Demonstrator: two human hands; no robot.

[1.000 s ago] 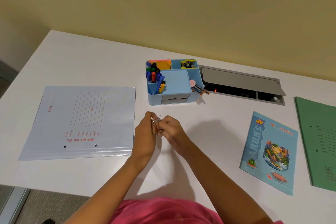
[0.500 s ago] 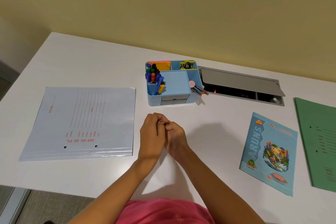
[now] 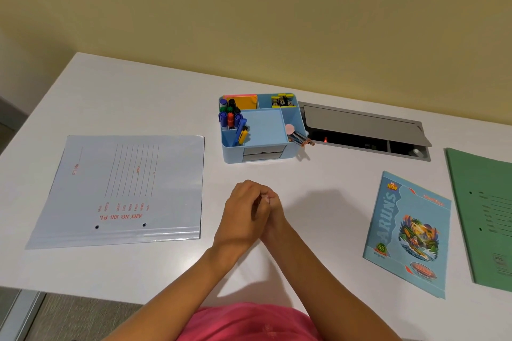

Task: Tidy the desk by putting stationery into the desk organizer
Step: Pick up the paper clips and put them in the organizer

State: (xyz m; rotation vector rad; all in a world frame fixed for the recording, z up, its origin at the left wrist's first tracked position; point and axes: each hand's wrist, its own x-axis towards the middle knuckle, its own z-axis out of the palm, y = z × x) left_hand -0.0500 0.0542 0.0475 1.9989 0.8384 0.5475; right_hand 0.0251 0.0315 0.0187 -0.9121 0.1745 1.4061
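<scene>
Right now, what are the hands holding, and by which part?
Cannot tell: left hand and right hand press together, fingers curled, hiding anything inside.

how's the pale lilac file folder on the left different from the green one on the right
The pale lilac paper file folder lies wholly in view, printed in red; the green paper file folder is cut off by the frame edge, printed in dark ink. Both lie flat on the white desk, with two punched holes.

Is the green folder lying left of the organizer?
No, the green folder lies far right of the organizer, beyond the notebook.
</scene>
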